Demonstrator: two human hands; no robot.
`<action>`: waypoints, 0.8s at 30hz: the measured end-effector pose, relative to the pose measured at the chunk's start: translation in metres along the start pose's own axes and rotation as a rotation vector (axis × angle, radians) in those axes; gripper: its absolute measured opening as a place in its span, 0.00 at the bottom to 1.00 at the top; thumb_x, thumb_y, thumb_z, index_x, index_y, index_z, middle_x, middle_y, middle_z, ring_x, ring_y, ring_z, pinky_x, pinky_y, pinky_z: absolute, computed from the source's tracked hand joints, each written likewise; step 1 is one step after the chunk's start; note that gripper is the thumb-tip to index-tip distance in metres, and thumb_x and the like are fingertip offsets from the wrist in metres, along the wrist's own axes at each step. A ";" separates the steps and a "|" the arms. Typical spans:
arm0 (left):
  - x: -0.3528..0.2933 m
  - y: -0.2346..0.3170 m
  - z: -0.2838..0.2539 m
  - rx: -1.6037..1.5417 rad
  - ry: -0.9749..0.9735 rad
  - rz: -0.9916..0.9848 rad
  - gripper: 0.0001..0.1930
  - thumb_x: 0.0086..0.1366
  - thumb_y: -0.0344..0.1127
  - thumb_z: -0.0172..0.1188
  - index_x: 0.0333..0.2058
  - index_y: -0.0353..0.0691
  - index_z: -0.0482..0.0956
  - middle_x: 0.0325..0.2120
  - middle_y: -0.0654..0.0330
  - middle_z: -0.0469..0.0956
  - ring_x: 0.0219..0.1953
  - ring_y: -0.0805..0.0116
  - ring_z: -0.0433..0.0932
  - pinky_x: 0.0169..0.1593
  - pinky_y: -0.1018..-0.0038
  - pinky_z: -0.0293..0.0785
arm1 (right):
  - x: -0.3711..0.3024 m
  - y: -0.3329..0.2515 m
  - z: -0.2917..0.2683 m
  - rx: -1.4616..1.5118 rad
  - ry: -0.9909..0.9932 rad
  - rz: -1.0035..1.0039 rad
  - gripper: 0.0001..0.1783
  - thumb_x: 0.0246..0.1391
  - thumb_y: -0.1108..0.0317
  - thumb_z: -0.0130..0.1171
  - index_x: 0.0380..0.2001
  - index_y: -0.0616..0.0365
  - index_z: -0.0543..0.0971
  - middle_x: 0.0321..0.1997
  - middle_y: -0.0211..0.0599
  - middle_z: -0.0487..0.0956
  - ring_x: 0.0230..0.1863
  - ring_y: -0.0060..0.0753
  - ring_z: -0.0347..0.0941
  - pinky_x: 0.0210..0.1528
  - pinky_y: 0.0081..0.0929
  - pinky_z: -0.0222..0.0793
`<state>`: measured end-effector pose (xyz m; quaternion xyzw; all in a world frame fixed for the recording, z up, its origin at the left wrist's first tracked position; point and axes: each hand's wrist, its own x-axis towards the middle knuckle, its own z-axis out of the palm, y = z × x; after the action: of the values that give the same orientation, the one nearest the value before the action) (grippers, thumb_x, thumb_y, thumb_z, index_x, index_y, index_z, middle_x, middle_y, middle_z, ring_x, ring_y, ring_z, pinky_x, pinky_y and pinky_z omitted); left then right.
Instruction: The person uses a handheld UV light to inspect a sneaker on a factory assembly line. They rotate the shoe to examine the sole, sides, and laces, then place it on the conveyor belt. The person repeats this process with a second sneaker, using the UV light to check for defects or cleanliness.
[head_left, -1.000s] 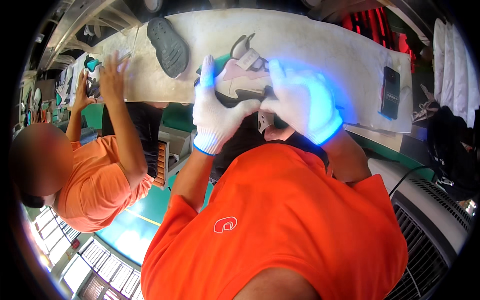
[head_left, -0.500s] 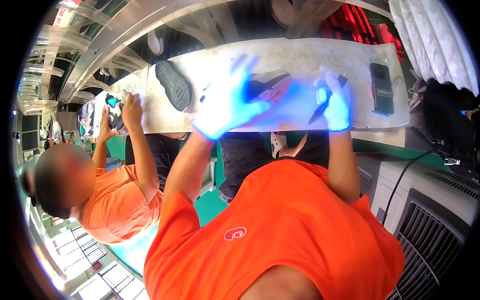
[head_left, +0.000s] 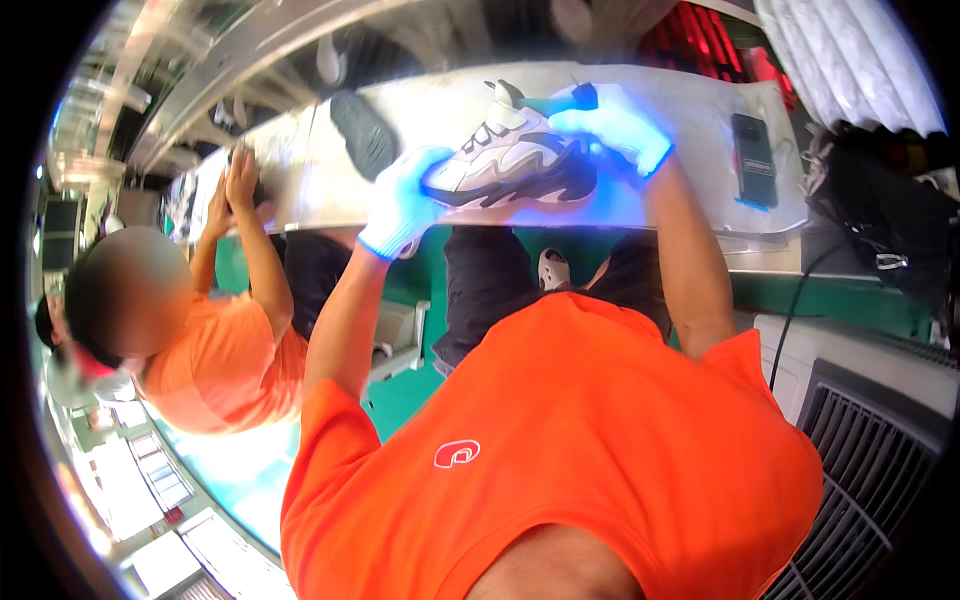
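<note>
A grey, white and black sneaker [head_left: 515, 165] with a teal lining is on its sole side, toe to the left, at the near part of the worktable. My left hand [head_left: 403, 203], in a white glove glowing blue in the light, is closed around its toe end. At the heel and collar, my right hand [head_left: 622, 128], gloved alike, grips the shoe from the right. A small dark object [head_left: 585, 96] shows by the right fingers; I cannot make out whether it is the pen-like tool seen earlier.
A loose dark shoe sole [head_left: 364, 136] lies left of the sneaker on the pale worktable [head_left: 680, 200]. A dark phone [head_left: 753, 160] lies at the right. At far left a co-worker's hands [head_left: 236, 190] are at the same table. A black bag [head_left: 890, 220] sits right.
My left hand, open and blurred over the sneaker before, has closed on its toe. My right hand has moved left and up to the heel. The sneaker now shows its side and laces.
</note>
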<state>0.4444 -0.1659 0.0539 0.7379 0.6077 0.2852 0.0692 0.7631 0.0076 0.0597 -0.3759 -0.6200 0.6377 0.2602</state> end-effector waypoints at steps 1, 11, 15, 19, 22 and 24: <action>-0.003 -0.001 0.009 -0.074 0.012 -0.082 0.36 0.46 0.35 0.90 0.56 0.37 0.87 0.49 0.52 0.89 0.53 0.59 0.89 0.60 0.65 0.84 | 0.012 0.016 0.001 0.014 0.000 -0.024 0.16 0.59 0.55 0.78 0.41 0.56 0.91 0.23 0.25 0.80 0.18 0.16 0.69 0.20 0.22 0.61; -0.032 -0.011 0.010 -0.954 -0.147 -0.569 0.58 0.43 0.21 0.86 0.75 0.31 0.67 0.67 0.49 0.77 0.70 0.57 0.77 0.75 0.63 0.75 | -0.009 0.002 0.017 -0.101 0.075 0.036 0.19 0.58 0.56 0.80 0.46 0.57 0.91 0.26 0.25 0.81 0.22 0.17 0.70 0.25 0.21 0.63; -0.039 -0.011 0.008 -0.808 -0.172 -0.491 0.59 0.43 0.27 0.90 0.75 0.32 0.69 0.72 0.51 0.72 0.74 0.58 0.73 0.77 0.62 0.70 | -0.020 0.001 0.023 -0.084 0.084 -0.026 0.25 0.56 0.57 0.81 0.54 0.56 0.90 0.30 0.25 0.83 0.26 0.16 0.72 0.27 0.20 0.66; -0.046 -0.007 0.005 -0.658 -0.166 -0.379 0.59 0.40 0.31 0.91 0.75 0.35 0.71 0.73 0.53 0.71 0.75 0.57 0.71 0.78 0.62 0.67 | -0.039 -0.006 0.032 -0.124 0.131 -0.032 0.28 0.56 0.60 0.82 0.59 0.54 0.89 0.34 0.25 0.84 0.29 0.15 0.74 0.30 0.19 0.70; -0.051 -0.006 0.006 -0.528 -0.141 -0.274 0.60 0.40 0.34 0.91 0.75 0.36 0.71 0.75 0.51 0.69 0.76 0.55 0.71 0.78 0.61 0.67 | -0.046 -0.001 0.035 -0.122 0.148 -0.077 0.30 0.55 0.62 0.83 0.61 0.54 0.89 0.37 0.25 0.85 0.30 0.15 0.76 0.32 0.19 0.72; -0.051 -0.004 0.006 -0.522 -0.132 -0.264 0.60 0.40 0.35 0.91 0.75 0.36 0.72 0.75 0.50 0.69 0.76 0.55 0.70 0.78 0.61 0.67 | -0.048 -0.003 0.035 -0.123 0.148 -0.052 0.31 0.54 0.64 0.84 0.62 0.54 0.88 0.39 0.25 0.86 0.30 0.15 0.76 0.32 0.19 0.72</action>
<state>0.4393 -0.2111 0.0304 0.6266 0.5987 0.3719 0.3326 0.7632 -0.0513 0.0680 -0.4209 -0.6465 0.5620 0.2984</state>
